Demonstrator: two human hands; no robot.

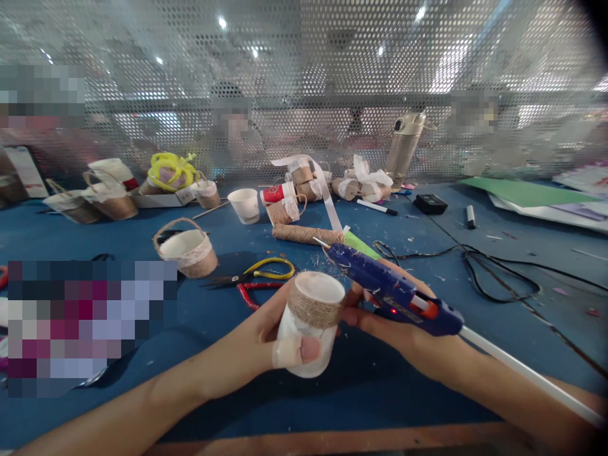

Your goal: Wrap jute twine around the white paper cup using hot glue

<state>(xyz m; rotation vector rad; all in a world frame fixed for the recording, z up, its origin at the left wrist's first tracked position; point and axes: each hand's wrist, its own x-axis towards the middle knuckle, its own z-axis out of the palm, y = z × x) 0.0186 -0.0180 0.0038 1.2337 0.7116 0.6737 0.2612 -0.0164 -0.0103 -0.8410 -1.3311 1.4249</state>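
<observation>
Head view: twine-wrapped cup [313,310] clasped in left hand [272,329], just beside right hand [396,330], closed around glue gun [380,275].

The cup [308,330] has a matt, paper-like wall and a rough twine band [311,309]. The glue gun [373,271] has a smooth plastic body and metal nozzle [322,242].

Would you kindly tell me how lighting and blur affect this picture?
Head view: bright spots dot the perforated screen, with blurred shapes behind; mosaic blocks mask patches; the upper right corner is dark; the cup and glue gun look sharper.
</observation>
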